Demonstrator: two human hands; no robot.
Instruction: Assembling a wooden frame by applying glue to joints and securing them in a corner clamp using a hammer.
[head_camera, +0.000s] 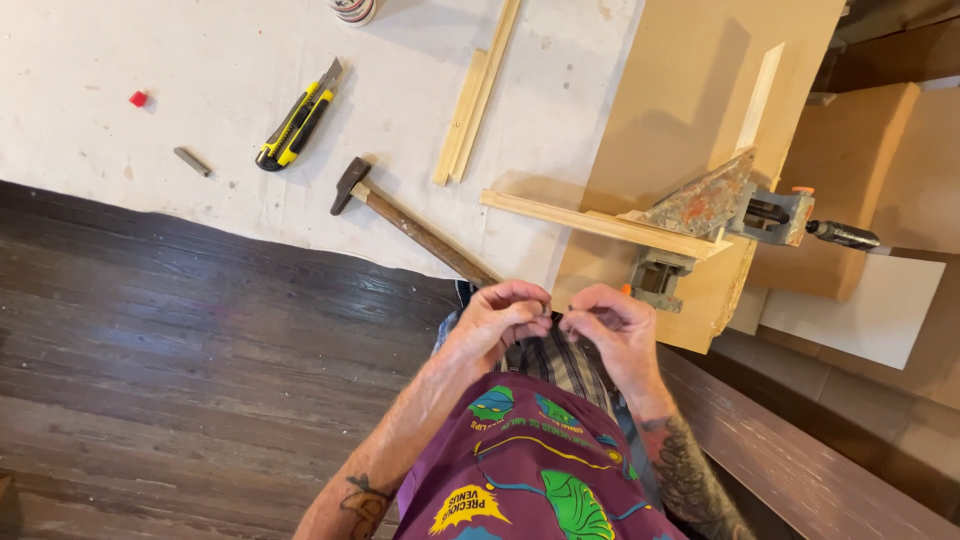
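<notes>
Head view: the left hand (505, 318) and right hand (608, 325) meet fingertip to fingertip, pinching something too small to identify, just below the corner clamp (720, 215) gripping wooden strips (590, 222). A hammer (405, 222) and utility knife (298, 122) lie nearby on the table (150, 60).

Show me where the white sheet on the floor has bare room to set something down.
The widest bare patch of the white sheet lies at its far left, past the small red block and grey metal piece. A narrower strip runs between the yellow-and-black utility knife and the pale wooden strips. It is crowded around the wooden-handled hammer and the rusty metal corner clamp.
</notes>
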